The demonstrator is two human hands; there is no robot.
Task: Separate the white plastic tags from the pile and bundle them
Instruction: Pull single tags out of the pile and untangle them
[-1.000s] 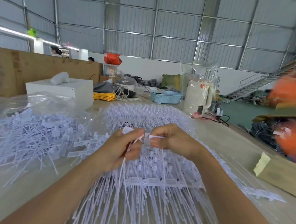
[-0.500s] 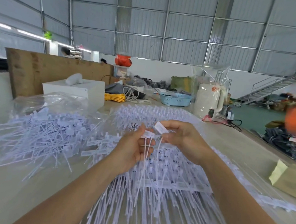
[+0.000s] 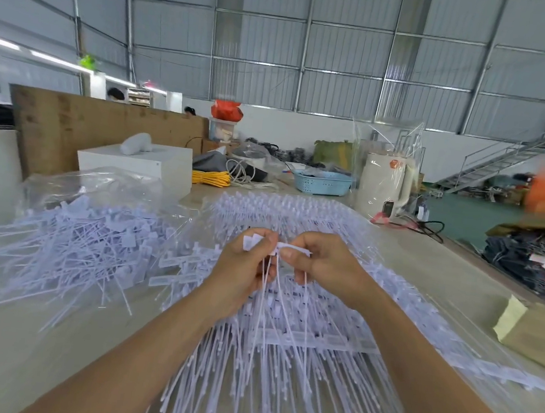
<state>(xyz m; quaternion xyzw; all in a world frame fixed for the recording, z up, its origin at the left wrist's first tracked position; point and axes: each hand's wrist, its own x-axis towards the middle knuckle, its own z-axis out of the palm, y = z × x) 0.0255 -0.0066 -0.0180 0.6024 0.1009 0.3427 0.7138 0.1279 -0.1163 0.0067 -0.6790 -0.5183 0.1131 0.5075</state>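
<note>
My left hand [image 3: 244, 270] grips a small bunch of white tags [image 3: 267, 293] at center frame, their flat heads sticking up past my fingers and their thin tails hanging down. My right hand [image 3: 320, 268] pinches 1 tag head just beside it. Below both hands, the pile [image 3: 282, 358] of joined tags spreads over the pale table [image 3: 14, 347]. A loose heap [image 3: 68, 245] lies on a clear bag at left. Farther back stand a white box [image 3: 141, 162], yellow cable [image 3: 210, 178], a blue basket [image 3: 322, 182] and a wrapped kettle [image 3: 384, 184]. Grey corrugated walls [image 3: 345, 72] fill the upper frame; a metal stair [image 3: 504, 163] climbs at right.
</note>
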